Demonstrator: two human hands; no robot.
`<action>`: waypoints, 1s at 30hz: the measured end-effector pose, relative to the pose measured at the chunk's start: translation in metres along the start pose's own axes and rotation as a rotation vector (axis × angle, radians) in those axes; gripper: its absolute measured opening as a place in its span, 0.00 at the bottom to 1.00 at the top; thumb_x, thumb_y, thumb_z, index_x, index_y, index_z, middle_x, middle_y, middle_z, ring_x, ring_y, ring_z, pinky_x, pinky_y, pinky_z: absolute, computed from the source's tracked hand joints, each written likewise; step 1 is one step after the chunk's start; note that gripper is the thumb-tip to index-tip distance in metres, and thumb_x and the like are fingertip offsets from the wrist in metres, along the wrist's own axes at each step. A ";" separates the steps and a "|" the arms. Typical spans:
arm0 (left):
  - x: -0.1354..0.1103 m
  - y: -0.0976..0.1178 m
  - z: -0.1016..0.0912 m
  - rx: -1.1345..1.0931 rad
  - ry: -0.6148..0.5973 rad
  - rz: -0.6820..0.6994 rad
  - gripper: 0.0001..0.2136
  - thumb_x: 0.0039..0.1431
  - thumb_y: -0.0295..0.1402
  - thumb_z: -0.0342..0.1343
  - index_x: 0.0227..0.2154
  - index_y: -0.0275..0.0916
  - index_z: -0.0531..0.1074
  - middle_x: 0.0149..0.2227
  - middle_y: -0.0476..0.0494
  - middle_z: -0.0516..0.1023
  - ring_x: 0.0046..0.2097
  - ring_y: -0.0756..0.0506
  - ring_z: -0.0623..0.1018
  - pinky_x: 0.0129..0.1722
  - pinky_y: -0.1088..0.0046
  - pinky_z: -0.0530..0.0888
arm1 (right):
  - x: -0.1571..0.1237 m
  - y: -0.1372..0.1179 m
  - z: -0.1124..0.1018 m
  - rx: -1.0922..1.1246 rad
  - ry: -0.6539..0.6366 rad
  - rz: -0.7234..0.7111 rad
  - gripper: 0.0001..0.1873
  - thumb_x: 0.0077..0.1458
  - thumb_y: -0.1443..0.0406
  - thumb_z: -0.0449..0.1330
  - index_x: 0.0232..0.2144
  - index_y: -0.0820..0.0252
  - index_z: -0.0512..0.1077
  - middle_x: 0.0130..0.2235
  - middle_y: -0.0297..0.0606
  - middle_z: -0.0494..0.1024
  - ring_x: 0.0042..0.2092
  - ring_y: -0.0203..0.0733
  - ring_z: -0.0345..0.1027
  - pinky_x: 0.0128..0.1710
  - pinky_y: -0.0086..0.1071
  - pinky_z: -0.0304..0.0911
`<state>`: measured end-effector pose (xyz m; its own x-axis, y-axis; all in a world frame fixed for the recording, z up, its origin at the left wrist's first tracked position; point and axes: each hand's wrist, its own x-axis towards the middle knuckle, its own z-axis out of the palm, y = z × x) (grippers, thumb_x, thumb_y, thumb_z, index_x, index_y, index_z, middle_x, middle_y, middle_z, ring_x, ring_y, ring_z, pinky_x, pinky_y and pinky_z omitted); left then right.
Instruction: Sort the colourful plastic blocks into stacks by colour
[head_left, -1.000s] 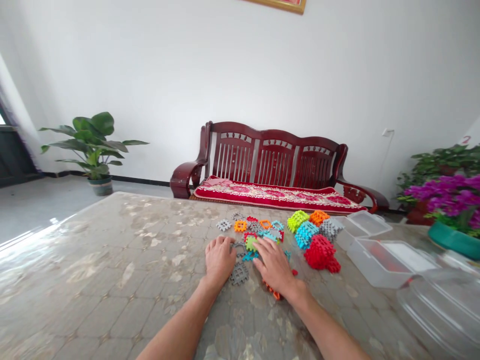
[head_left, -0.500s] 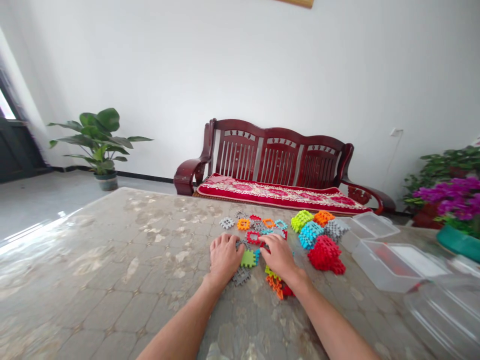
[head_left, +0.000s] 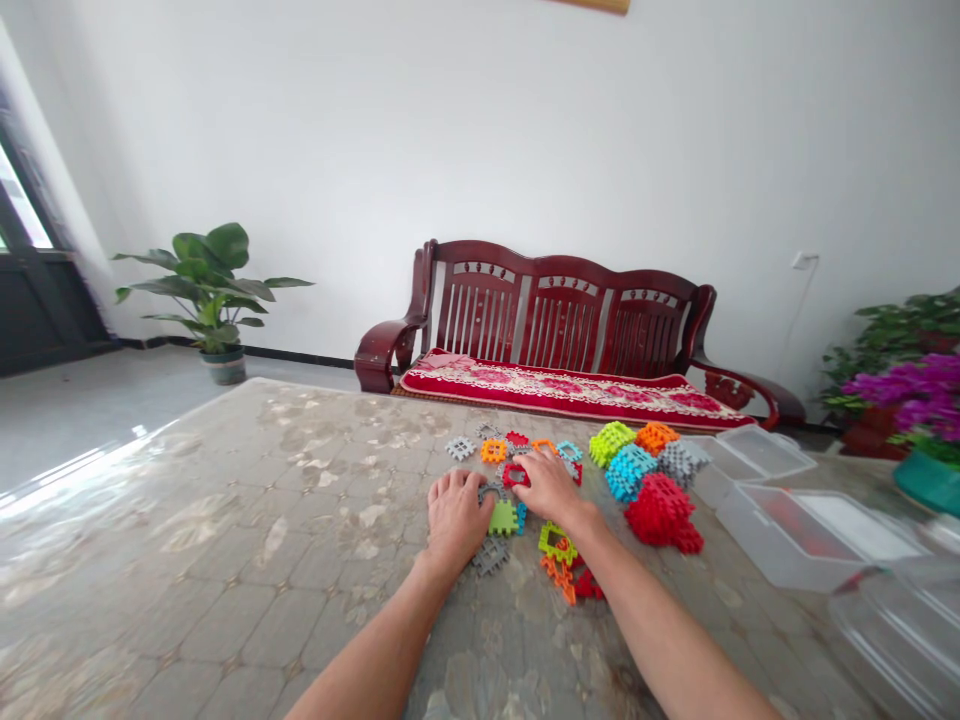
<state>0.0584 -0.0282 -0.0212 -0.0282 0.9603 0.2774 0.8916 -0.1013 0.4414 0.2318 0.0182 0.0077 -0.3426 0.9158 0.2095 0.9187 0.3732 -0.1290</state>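
Note:
Flat notched plastic tiles in grey, orange, red, blue and green lie scattered on a marbled table [head_left: 247, 520]. My left hand [head_left: 455, 517] rests palm down with fingers loosely curled on the table, beside a green tile [head_left: 503, 517] and over a grey tile [head_left: 491, 555]. My right hand [head_left: 546, 483] reaches further out, fingers spread flat over a red tile [head_left: 514, 476]. Under my right forearm lie a green frame tile [head_left: 556, 543] and an orange tile [head_left: 559, 576]. To the right stand built cubes: green [head_left: 610, 442], orange [head_left: 656, 437], blue [head_left: 631, 471], grey [head_left: 682, 460], red [head_left: 661, 511].
Clear plastic boxes [head_left: 795, 530] and lids [head_left: 757, 452] sit at the right of the table. Beyond it stands a dark wooden bench [head_left: 562, 330] with a red cushion. A potted plant [head_left: 214, 295] is on the floor at left, purple flowers [head_left: 911, 395] at right.
My right hand has moved forward from the near tiles to the red tile, uncovering the green frame and orange tiles. My left hand has stayed almost still. The view shifted slightly left.

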 end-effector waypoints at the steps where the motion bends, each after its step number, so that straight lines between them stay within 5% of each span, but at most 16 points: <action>1: 0.000 0.000 0.000 0.002 -0.001 -0.004 0.13 0.61 0.37 0.52 0.46 0.44 0.76 0.49 0.42 0.76 0.53 0.39 0.72 0.55 0.61 0.63 | -0.001 0.000 0.001 -0.004 0.000 0.003 0.21 0.53 0.65 0.60 0.50 0.59 0.74 0.52 0.44 0.77 0.56 0.50 0.64 0.57 0.39 0.56; 7: 0.000 0.002 -0.003 0.018 -0.008 -0.014 0.13 0.61 0.37 0.52 0.45 0.45 0.76 0.49 0.43 0.76 0.53 0.40 0.72 0.56 0.61 0.63 | -0.004 -0.002 0.001 -0.036 0.010 -0.019 0.17 0.55 0.61 0.61 0.48 0.58 0.75 0.49 0.44 0.78 0.54 0.48 0.66 0.55 0.36 0.56; 12: -0.001 0.001 -0.002 0.024 -0.010 -0.008 0.13 0.61 0.37 0.52 0.45 0.45 0.76 0.49 0.43 0.76 0.53 0.40 0.72 0.56 0.62 0.63 | -0.005 -0.006 -0.004 -0.064 0.036 -0.003 0.16 0.66 0.65 0.49 0.41 0.57 0.77 0.44 0.41 0.81 0.47 0.43 0.72 0.50 0.32 0.59; 17: 0.000 0.000 -0.001 0.018 -0.007 -0.008 0.13 0.61 0.37 0.52 0.45 0.45 0.76 0.49 0.43 0.76 0.52 0.40 0.72 0.55 0.62 0.63 | -0.012 -0.007 -0.010 -0.035 0.177 0.072 0.17 0.67 0.65 0.48 0.43 0.55 0.77 0.42 0.39 0.83 0.45 0.42 0.74 0.46 0.31 0.61; 24: 0.000 0.000 -0.001 0.017 -0.009 0.000 0.13 0.61 0.37 0.51 0.45 0.45 0.76 0.49 0.43 0.76 0.52 0.40 0.72 0.55 0.61 0.63 | -0.045 0.031 -0.009 0.104 0.404 0.193 0.17 0.66 0.61 0.48 0.45 0.53 0.76 0.41 0.37 0.83 0.41 0.43 0.76 0.40 0.31 0.64; 30: 0.000 0.001 -0.003 0.017 -0.030 -0.010 0.13 0.61 0.37 0.51 0.46 0.45 0.76 0.50 0.43 0.76 0.53 0.40 0.71 0.56 0.61 0.62 | -0.072 0.058 -0.001 0.158 0.397 0.260 0.14 0.63 0.62 0.51 0.42 0.55 0.76 0.43 0.39 0.82 0.42 0.45 0.77 0.41 0.34 0.66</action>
<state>0.0582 -0.0293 -0.0184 -0.0241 0.9686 0.2475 0.8991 -0.0873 0.4290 0.3099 -0.0263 -0.0137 0.0234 0.8658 0.4999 0.9122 0.1862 -0.3650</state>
